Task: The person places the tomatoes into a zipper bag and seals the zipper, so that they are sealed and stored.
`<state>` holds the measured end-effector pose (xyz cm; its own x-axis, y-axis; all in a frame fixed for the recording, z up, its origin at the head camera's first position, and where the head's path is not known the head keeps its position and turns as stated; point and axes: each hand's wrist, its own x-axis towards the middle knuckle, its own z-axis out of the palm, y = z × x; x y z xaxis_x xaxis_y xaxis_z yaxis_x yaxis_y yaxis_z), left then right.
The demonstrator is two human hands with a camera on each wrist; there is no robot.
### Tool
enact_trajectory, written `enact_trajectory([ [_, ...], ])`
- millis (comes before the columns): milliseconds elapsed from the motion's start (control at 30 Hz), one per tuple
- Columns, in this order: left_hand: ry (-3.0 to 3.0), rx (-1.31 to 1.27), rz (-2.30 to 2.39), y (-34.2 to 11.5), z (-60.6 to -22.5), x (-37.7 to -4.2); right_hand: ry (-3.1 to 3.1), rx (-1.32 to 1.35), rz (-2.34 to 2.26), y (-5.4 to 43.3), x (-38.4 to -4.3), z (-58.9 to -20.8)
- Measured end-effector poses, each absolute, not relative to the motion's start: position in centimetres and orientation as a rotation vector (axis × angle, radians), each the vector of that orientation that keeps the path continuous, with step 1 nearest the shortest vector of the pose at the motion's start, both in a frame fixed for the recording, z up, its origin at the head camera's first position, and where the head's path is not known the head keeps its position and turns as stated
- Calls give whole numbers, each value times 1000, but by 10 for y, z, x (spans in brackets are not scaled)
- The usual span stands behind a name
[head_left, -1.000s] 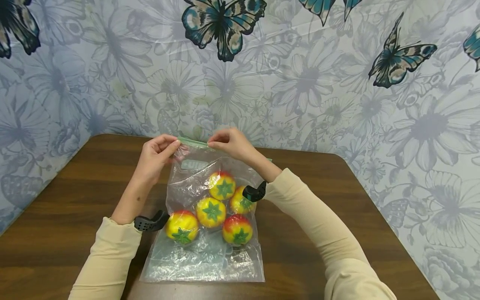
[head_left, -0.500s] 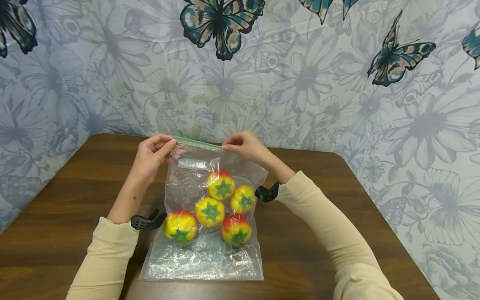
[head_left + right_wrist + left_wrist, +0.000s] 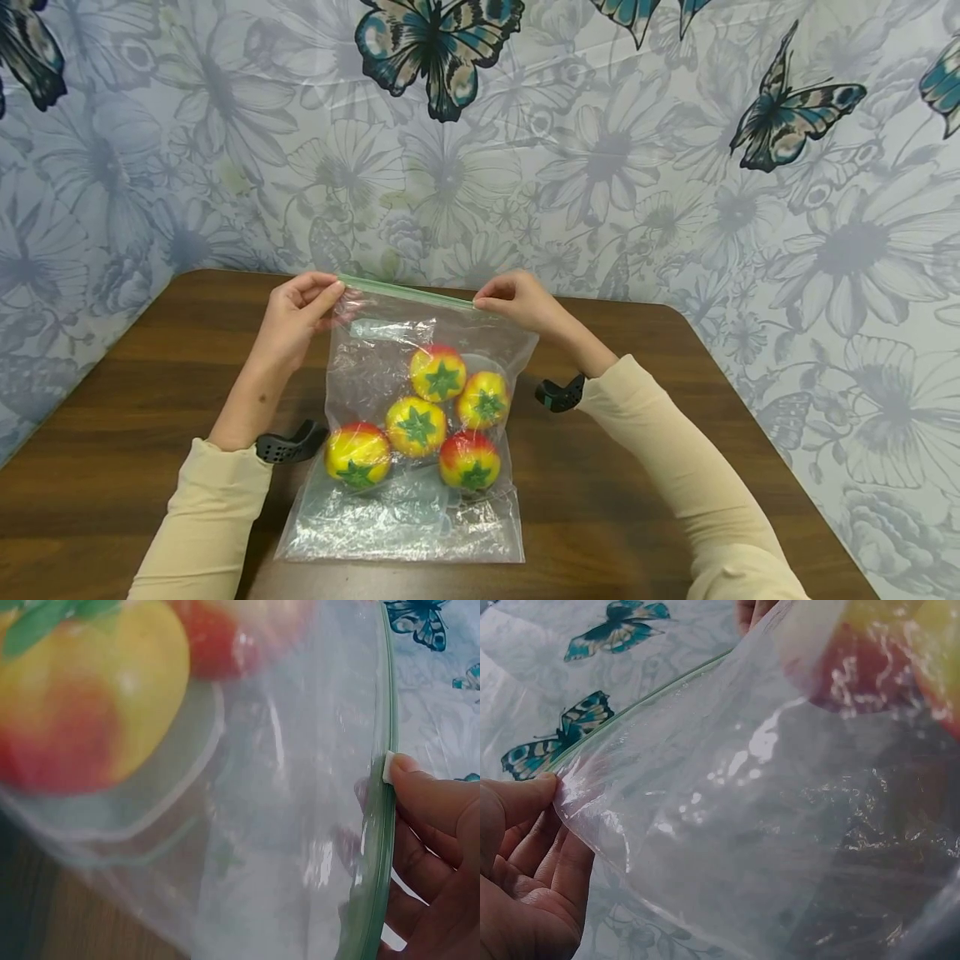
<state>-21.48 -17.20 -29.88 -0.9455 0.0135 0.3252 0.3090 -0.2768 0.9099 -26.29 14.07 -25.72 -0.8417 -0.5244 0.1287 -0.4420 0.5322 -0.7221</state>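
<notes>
A clear zip bag (image 3: 367,367) with a green zip strip stretches between both hands, its strip raised at the back. My left hand (image 3: 296,317) pinches the strip's left end between thumb and fingers; the left wrist view shows this corner (image 3: 566,787) pulled taut. Further right along the strip, my right hand (image 3: 525,304) pinches a small white slider (image 3: 388,768) at the zip. Inside the bag sit several red-and-yellow fruits (image 3: 416,425) with green star-shaped leaf tops. A pale, rounded edge (image 3: 214,727) shows through the plastic beside them.
A brown wooden table (image 3: 600,467) carries the bag, and a flat sheet of clear plastic (image 3: 397,533) spreads toward its front edge. Behind rises a flowered backdrop (image 3: 465,192) with butterflies. Black bands (image 3: 288,446) sit on both wrists.
My right hand has slid to the right along the green zip strip, away from my left hand, drawing the slider with it. My left hand stays at its corner.
</notes>
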Motion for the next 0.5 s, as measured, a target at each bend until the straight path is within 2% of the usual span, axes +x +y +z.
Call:
enact_trajectory([
  [500,-1717,-404,-2382,-175,-302,-213,2713,-697,-1173,177,-258,-263],
])
